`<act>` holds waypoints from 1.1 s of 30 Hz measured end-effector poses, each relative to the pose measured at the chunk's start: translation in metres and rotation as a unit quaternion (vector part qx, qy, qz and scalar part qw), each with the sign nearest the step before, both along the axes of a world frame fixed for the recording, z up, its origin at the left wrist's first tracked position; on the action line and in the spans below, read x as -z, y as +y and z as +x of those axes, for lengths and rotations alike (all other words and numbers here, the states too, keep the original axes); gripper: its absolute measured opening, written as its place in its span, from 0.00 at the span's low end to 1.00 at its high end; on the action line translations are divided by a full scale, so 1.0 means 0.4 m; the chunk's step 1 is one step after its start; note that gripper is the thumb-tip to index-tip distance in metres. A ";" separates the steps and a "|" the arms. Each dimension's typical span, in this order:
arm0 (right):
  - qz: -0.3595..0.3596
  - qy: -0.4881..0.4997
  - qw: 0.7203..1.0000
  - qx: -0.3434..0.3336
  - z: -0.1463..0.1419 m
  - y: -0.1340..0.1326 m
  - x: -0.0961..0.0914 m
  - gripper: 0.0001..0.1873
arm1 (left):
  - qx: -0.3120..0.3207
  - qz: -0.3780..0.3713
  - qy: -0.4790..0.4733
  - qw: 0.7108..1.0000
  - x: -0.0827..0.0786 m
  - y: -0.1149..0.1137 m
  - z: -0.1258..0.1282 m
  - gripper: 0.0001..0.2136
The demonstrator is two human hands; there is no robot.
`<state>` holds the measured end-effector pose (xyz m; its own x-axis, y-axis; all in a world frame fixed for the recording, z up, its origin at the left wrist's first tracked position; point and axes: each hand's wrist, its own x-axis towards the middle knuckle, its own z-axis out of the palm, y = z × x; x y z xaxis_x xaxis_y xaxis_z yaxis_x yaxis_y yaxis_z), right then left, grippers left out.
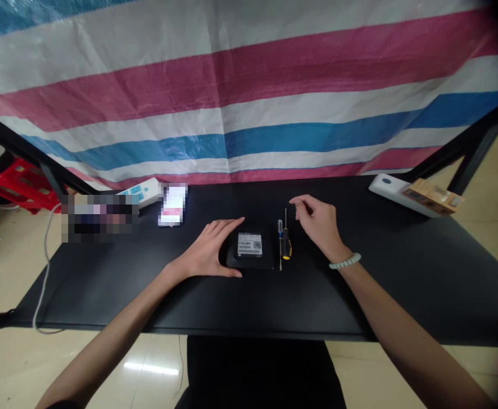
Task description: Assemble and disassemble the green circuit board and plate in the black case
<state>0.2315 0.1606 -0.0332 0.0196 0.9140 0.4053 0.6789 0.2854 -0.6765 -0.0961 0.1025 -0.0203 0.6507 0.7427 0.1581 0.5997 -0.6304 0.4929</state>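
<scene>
My left hand [209, 250] lies on the black table [402, 272] with its fingers stretched around the left side of a small black box [251, 250] that carries a white label. Just right of the box lie two screwdrivers side by side: one with a blue handle [280, 238] and one with a black and yellow handle [287, 241]. My right hand [319, 224] hovers to the right of the screwdrivers, thumb and forefinger pinched together near them. What the pinch holds is too small to make out. A pale bead bracelet sits on my right wrist.
A white power strip [143, 192] and a phone [172, 204] lie at the back left. A white device [396, 192] and a cardboard box [436, 196] sit at the back right corner. A striped tarp [249, 91] hangs behind. A red crate [16, 182] stands on the floor left.
</scene>
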 end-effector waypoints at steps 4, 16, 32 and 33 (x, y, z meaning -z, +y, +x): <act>0.010 -0.011 1.000 -0.004 -0.002 -0.004 -0.006 0.17 | 0.012 0.024 0.015 1.000 0.002 0.000 0.000 0.51; 0.076 -0.103 0.987 -0.094 -0.018 -0.029 -0.007 0.15 | 0.020 0.041 -0.011 0.999 0.002 -0.004 -0.006 0.44; 0.117 -0.152 0.912 -0.362 -0.116 -0.136 -0.057 0.43 | -0.003 -0.039 -0.173 0.984 0.001 0.014 -0.020 0.35; 0.118 -0.167 0.912 -0.356 -0.124 -0.139 -0.050 0.43 | -0.006 -0.050 -0.184 0.982 0.000 0.016 -0.020 0.34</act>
